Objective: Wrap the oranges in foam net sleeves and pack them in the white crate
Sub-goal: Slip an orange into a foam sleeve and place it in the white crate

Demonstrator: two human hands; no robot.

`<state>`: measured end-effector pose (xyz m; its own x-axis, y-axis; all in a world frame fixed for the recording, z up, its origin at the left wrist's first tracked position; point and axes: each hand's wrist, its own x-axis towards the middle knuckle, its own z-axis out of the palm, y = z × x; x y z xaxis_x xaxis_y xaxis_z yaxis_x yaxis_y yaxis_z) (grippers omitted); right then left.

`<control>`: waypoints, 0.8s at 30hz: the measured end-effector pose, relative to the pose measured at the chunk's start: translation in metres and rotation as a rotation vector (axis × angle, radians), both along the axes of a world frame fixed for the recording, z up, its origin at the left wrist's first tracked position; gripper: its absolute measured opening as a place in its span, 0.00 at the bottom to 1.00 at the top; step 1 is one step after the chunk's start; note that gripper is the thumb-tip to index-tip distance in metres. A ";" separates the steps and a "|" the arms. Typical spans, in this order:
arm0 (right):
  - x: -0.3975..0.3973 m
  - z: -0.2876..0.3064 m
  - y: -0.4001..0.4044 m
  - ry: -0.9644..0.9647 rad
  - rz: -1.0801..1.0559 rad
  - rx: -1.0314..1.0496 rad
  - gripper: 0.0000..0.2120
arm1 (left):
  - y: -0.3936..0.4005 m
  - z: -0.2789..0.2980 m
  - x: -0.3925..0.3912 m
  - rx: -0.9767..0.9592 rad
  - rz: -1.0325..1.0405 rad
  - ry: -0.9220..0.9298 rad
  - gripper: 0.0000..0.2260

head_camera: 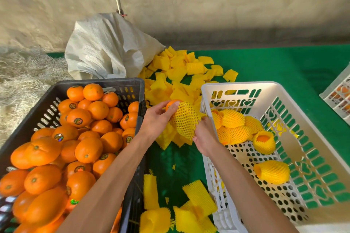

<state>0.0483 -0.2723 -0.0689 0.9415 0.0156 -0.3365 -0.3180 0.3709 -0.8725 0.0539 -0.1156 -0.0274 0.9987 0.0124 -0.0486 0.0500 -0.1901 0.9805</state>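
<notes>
Just left of the white crate [206, 89], your left hand [157, 117] gripped an orange [170, 104] while your right hand [204, 136] pinched the net sleeve [186, 119] half over it; packing likely follows.

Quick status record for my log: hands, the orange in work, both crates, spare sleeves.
left hand: grips orange at its bare end
right hand: holds foam net sleeve, stretched over most of the orange
white crate: several wrapped oranges, floor mostly bare
black crate: piled with unwrapped oranges
spare sleeves: heaped on green mat
</notes>
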 end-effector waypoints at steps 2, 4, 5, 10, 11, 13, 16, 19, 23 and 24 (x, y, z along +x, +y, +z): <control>-0.001 0.000 -0.001 0.024 0.000 0.017 0.11 | -0.001 0.000 -0.001 0.028 -0.083 0.023 0.27; -0.001 -0.001 -0.002 0.065 -0.008 0.040 0.12 | -0.003 0.000 -0.003 0.063 -0.190 0.072 0.27; -0.001 -0.001 -0.001 0.087 -0.015 0.049 0.13 | -0.004 0.000 -0.004 0.082 -0.231 0.107 0.28; 0.001 -0.001 0.003 0.120 -0.018 0.118 0.15 | -0.006 0.002 -0.008 0.100 -0.319 0.218 0.40; 0.001 0.001 0.002 0.121 -0.008 0.164 0.16 | -0.007 0.000 -0.008 0.124 -0.327 0.201 0.40; 0.000 0.006 0.000 0.130 0.028 0.260 0.18 | -0.008 -0.003 -0.009 0.156 -0.340 0.165 0.33; -0.004 0.011 -0.008 0.154 0.082 0.350 0.20 | -0.010 -0.001 -0.009 0.125 -0.404 0.153 0.25; -0.004 0.014 -0.010 0.156 0.102 0.397 0.20 | -0.009 0.003 -0.009 0.091 -0.385 0.179 0.25; -0.007 0.021 -0.012 0.055 0.229 0.488 0.23 | -0.008 0.008 -0.008 0.098 -0.189 0.247 0.26; -0.008 0.023 -0.013 0.022 0.264 0.525 0.24 | -0.006 0.010 -0.008 0.053 -0.124 0.272 0.28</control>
